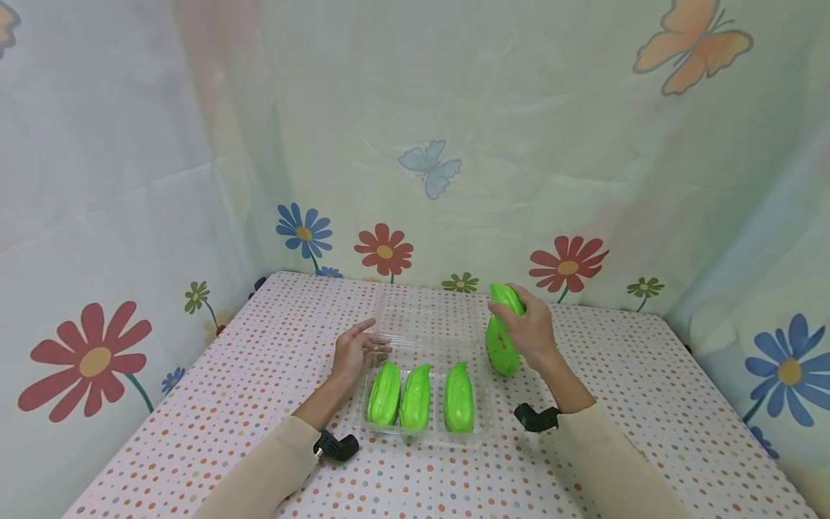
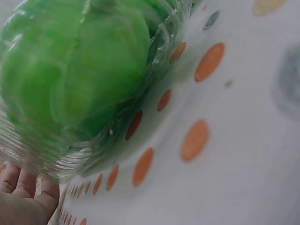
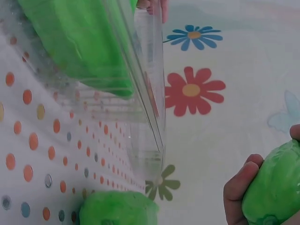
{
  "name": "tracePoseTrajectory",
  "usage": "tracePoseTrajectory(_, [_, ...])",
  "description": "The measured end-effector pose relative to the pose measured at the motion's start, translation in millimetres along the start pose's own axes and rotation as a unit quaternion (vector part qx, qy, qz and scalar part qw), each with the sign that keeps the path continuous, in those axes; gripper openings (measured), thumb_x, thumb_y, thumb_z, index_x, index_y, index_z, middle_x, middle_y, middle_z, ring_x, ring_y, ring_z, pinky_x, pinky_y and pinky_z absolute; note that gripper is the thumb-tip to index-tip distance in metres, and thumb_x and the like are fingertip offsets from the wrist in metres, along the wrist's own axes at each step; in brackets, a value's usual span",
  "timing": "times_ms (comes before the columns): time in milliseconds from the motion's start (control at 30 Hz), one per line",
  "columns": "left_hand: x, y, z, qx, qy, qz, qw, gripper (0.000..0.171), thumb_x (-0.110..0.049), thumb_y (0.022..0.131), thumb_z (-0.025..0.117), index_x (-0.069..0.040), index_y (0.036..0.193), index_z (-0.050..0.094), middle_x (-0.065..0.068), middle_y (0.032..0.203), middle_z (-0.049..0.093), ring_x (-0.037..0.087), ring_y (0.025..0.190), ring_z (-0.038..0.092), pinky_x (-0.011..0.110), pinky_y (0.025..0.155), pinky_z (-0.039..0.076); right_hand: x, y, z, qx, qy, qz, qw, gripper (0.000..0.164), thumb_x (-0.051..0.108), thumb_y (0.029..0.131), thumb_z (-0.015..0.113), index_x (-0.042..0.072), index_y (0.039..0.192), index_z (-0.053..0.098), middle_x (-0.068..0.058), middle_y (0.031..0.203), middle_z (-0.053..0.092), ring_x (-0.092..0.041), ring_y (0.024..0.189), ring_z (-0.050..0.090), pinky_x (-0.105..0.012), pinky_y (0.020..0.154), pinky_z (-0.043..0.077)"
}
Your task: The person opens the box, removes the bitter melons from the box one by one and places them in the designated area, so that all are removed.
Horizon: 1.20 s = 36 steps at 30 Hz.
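A clear plastic clamshell box (image 1: 431, 427) lies unfolded on the spotted table, its lid (image 1: 428, 317) folded back. Three glossy green toy vegetables, long with pointed tips, sit inside: one at left (image 1: 384, 393), one beside it (image 1: 416, 398), one at right (image 1: 459, 398). Between the last two shows a gap. My right hand (image 1: 533, 328) grips another green toy vegetable (image 1: 507, 298) above the table, right of the lid. Below it, one more (image 1: 501, 353) lies on the tablecloth. My left hand (image 1: 350, 353) is at the box's left side, fingers (image 2: 26, 182) extended along the clear ridged wall.
The dotted tablecloth (image 1: 622, 404) spreads to both sides. Curtains with flowers and butterflies (image 1: 431, 169) close off the back and sides. Each wrist carries a small black camera, one on the left (image 1: 338, 447) and one on the right (image 1: 537, 418).
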<state>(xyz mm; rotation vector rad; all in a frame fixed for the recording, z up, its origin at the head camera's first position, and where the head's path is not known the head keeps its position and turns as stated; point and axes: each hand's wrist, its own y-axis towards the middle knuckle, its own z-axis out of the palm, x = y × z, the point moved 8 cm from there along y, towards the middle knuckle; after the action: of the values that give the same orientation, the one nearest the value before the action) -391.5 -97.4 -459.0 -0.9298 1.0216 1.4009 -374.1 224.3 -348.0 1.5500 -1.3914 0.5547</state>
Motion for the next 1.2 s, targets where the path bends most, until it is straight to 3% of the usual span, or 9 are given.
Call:
tracePoseTrajectory(233, [-1.8,-1.0,0.2,0.000,0.006,0.002,1.0000,0.054,0.006,0.093,0.038,0.007,0.147,0.044,0.036,0.110,0.068,0.023,0.079,0.075,0.033,0.071,0.062,-14,-1,-10,-0.008,0.018,0.032,0.999,0.055,0.038,0.097,0.066,0.015,0.145,0.053,-0.020,0.106,0.057,-0.025,0.073,0.060,-0.032,0.053,0.058])
tracePoseTrajectory(467, [-1.3,-1.7,-0.2,-0.004,0.007,0.002,1.0000,0.054,0.006,0.093,0.037,0.007,0.146,0.045,0.036,0.109,0.068,0.022,0.078,0.074,0.032,0.069,0.062,-30,-7,-16,-0.011,0.027,0.063,0.998,0.064,0.042,0.098,0.064,0.015,0.153,0.045,-0.020,0.115,0.052,-0.023,0.073,0.061,-0.030,0.056,0.059])
tracePoseTrajectory(800, [-3.9,-0.7,0.1,-0.001,0.009,0.005,1.0000,0.053,0.004,0.094,0.039,0.008,0.147,0.045,0.034,0.107,0.069,0.020,0.076,0.074,0.033,0.070,0.062,-33,-7,-32,-0.032,0.029,0.055,0.998,0.067,0.045,0.098,0.063,0.014,0.154,0.043,-0.019,0.110,0.054,-0.016,0.067,0.063,-0.026,0.054,0.057])
tracePoseTrajectory(1200, [-2.5,-2.7,-0.5,-0.002,0.003,-0.001,1.0000,0.055,0.006,0.092,0.037,0.009,0.147,0.044,0.037,0.109,0.067,0.020,0.075,0.074,0.033,0.070,0.062,-53,-8,-38,-0.048,0.037,0.106,0.993,0.070,0.048,0.098,0.061,0.018,0.157,0.039,-0.019,0.118,0.051,-0.018,0.070,0.064,-0.027,0.057,0.059])
